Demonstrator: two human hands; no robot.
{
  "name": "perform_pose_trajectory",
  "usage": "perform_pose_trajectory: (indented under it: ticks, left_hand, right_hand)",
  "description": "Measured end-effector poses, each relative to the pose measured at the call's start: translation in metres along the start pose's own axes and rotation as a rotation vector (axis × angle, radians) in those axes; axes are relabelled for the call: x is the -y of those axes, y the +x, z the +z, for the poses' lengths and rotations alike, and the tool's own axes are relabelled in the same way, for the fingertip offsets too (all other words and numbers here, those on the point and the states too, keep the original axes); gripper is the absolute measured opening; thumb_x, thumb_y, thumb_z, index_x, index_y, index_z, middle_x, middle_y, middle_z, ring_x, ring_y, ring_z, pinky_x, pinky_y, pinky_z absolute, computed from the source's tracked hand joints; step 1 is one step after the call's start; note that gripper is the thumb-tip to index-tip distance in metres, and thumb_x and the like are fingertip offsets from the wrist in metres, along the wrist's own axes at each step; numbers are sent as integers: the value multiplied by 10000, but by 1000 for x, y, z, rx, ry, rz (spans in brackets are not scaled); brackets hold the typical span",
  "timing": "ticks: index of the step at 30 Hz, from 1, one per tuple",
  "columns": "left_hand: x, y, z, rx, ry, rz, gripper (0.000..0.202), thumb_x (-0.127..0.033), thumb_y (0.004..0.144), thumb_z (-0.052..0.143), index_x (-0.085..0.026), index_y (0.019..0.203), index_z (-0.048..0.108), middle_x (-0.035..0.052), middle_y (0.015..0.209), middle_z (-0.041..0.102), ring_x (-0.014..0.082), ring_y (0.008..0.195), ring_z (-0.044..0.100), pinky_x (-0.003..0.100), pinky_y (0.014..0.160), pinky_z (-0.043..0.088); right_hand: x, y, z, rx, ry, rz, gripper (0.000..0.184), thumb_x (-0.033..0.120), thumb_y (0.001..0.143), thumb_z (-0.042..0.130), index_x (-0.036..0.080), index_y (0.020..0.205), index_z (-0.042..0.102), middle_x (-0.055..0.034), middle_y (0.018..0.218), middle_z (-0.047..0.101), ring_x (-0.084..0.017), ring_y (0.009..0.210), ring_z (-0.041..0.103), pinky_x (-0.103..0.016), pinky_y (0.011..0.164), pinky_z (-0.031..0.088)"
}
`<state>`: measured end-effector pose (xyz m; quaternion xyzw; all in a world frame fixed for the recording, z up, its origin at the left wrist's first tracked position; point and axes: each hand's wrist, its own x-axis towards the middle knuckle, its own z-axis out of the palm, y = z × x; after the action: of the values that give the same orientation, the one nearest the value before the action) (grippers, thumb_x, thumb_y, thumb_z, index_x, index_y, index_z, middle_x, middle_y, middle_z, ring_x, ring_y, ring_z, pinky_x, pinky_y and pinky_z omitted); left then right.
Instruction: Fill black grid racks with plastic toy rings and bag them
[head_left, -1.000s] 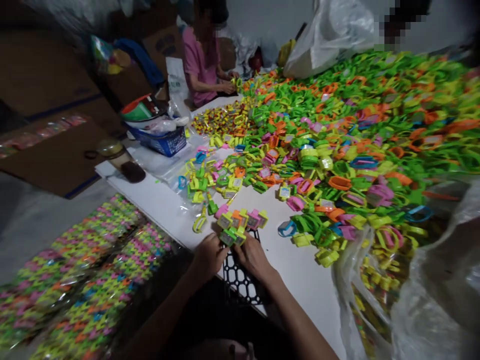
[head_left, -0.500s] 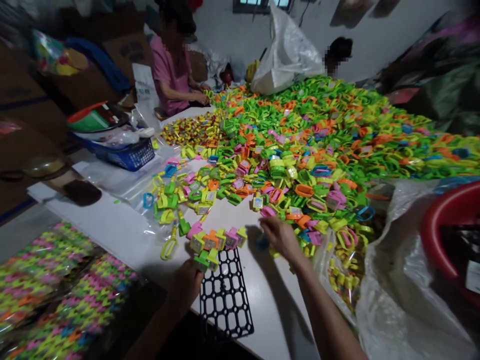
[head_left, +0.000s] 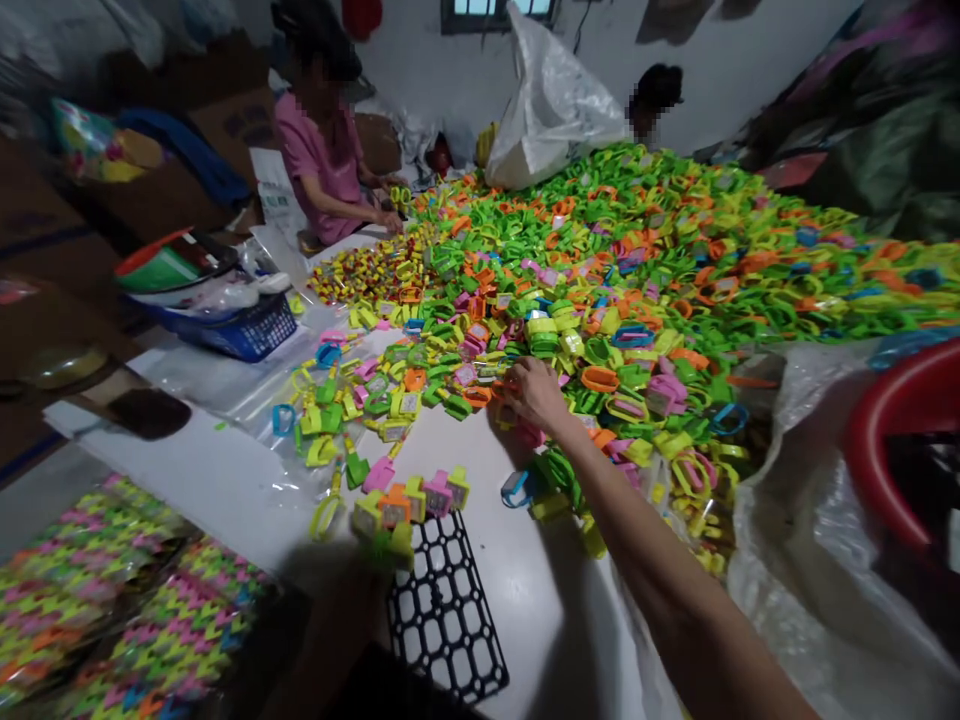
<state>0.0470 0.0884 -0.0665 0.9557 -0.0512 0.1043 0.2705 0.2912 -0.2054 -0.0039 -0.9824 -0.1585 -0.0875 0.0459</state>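
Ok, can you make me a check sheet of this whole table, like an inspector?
Surface: white table, covered by toys over most of its far side.
Job's things: bright plastic toy bands in a big pile; a short row of them sits beside a black plastic grid.
Clutter: blue basket with stuff on top; clear plastic bags.
Hands: right hand touches the pile's edge; left hand is dim, by the row.
Cables: nothing seen on the table.
Surroundings: person in a pink shirt across the table; white sack; red tub.
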Motion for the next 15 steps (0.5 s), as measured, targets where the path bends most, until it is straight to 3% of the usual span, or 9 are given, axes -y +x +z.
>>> perform_pose_trajectory:
  ticks: [4,6,10,13,15]
  left_hand:
    - [-8,14,0,90,38,-157,184,-263,818,443,-216,716,588,43,646,668,208,608,642,299,573,492]
    - [-12,14,-11,121,38,-221,173,-296,820,459,-208,750,592,38,680,676,209,655,655,294,592,496]
    - [-28,3,-68,71,8,-140,217,-316,812,484,-212,901,652,35,831,706,192,718,667,285,621,514]
    - [-57,-5,-117,-3,-42,-25,207,-350,853,521,-252,935,684,19,837,699,176,704,652,278,617,523]
    - [-78,-8,-131,-77,-57,1,205,-399,876,547,-282,964,690,23,909,696,193,803,650,303,692,544]
  right_hand:
    - [8,-28,-6,93,33,-75,228,254,925,452,153,1026,630,-112,1052,618,-230,987,533,-309,848,379]
    - [16,-36,-5,136,30,-76,241,227,926,434,144,1034,633,-118,1024,623,-231,964,545,-305,819,389]
    - [22,-36,1,100,1,22,326,180,910,432,126,1199,572,-165,1147,577,-251,998,554,-310,765,407]
    - [26,-27,7,156,-61,39,346,158,899,440,157,1211,590,-170,1177,573,-272,1063,539,-334,800,408]
    - [30,-22,9,205,-81,50,306,189,908,447,148,1149,633,-176,1122,601,-280,1048,547,-355,814,405]
